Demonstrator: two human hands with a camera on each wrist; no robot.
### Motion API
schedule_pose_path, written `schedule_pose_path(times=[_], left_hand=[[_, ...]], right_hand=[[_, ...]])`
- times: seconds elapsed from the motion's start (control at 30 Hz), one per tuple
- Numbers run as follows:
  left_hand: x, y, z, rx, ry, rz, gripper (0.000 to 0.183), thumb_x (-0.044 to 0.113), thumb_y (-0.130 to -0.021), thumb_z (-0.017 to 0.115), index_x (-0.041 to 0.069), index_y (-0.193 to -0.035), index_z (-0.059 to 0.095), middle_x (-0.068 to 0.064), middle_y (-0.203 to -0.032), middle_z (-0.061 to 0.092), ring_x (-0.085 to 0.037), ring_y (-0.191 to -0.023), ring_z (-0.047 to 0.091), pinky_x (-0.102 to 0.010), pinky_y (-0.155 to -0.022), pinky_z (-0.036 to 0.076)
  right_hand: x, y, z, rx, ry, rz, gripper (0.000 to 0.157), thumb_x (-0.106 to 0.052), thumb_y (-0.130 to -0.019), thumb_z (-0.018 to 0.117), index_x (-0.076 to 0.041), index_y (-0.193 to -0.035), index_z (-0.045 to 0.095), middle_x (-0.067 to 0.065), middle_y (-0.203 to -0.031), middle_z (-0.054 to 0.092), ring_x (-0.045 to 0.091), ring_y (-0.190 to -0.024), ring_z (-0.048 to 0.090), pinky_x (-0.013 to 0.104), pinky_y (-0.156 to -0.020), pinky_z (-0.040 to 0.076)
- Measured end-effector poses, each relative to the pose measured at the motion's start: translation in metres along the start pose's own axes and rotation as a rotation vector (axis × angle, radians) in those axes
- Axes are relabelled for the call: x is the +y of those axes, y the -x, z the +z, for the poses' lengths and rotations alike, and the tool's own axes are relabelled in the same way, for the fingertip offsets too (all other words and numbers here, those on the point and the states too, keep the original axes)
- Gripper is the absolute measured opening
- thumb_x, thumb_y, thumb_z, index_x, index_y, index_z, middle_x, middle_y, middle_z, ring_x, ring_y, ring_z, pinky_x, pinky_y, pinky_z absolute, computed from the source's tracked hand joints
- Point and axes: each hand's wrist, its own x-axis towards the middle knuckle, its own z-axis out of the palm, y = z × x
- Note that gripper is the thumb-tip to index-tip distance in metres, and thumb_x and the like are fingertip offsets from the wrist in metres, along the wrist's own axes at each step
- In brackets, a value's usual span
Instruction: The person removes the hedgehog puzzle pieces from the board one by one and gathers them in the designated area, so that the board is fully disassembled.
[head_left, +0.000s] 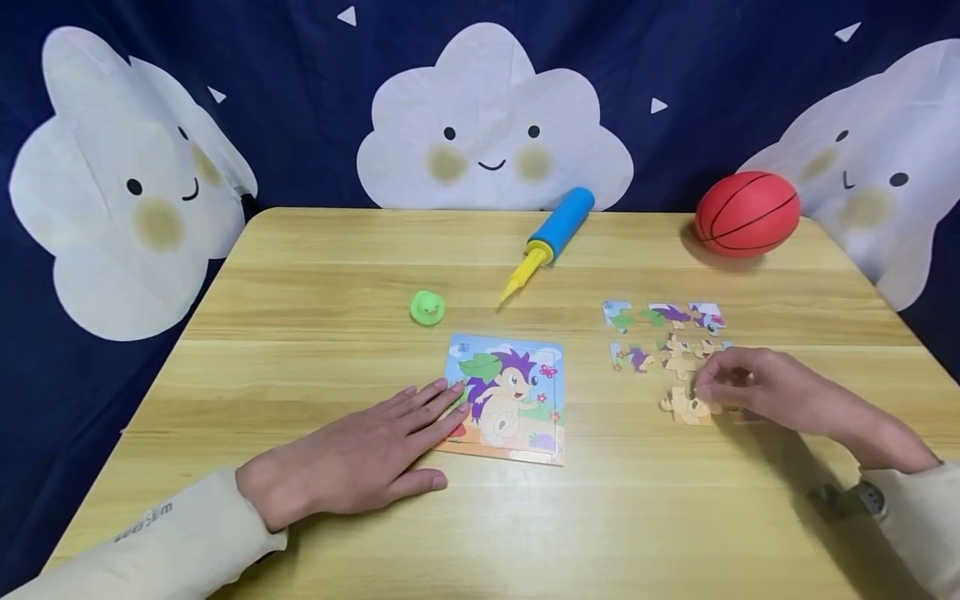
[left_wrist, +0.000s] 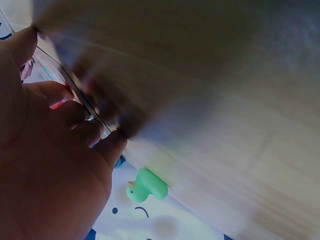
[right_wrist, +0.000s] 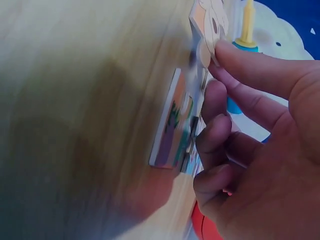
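My left hand (head_left: 352, 454) lies flat with straight fingers, its fingertips on the left edge of a hedgehog picture board (head_left: 517, 400). In the left wrist view, the fingertips of that left hand (left_wrist: 65, 135) rest along the board's edge. Over at the right, my right hand (head_left: 765, 387) pinches a puzzle piece (head_left: 686, 407) with beige and orange print between thumb and forefinger. The right wrist view shows this piece (right_wrist: 210, 22) at the thumb tip, the other fingers curled. A corner piece (right_wrist: 170, 130) with purple and green print lies beside the hand.
Several loose puzzle pieces (head_left: 667, 315) lie in rows beyond the right hand. A green toy duck (head_left: 427, 308) sits behind the board. Farther back are a blue and yellow hand pump (head_left: 558, 229) and a red ball (head_left: 748, 215), near the table's far edge.
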Motion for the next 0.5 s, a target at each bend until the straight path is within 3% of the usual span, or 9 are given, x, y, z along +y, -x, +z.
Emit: schedule_pose_path(times=[0.27, 0.5], left_hand=[[0.0002, -0.0009, -0.0008, -0.008, 0.01, -0.006, 0.074, 0.057, -0.116, 0.038, 0.018, -0.176, 0.02, -0.005, -0.185, 0.014, -0.03, -0.171, 0.019, -0.057, -0.133, 0.03], [0.0008, -0.0005, -0.001, -0.005, 0.002, -0.004, 0.074, 0.057, -0.116, 0.038, 0.018, -0.176, 0.02, -0.006, -0.185, 0.014, -0.031, -0.17, 0.02, -0.056, -0.133, 0.03]], right_hand=[[0.001, -0.0003, 0.0014, 0.012, 0.049, -0.032, 0.01, -0.012, -0.099, 0.081, -0.016, -0.107, 0.076, -0.01, -0.089, 0.066, 0.004, -0.072, 0.053, 0.024, -0.059, 0.047], [0.0008, 0.001, 0.0042, 0.029, 0.049, -0.063, 0.015, -0.011, -0.096, 0.084, -0.017, -0.105, 0.075, -0.009, -0.095, 0.068, 0.001, -0.08, 0.057, 0.023, -0.061, 0.052]])
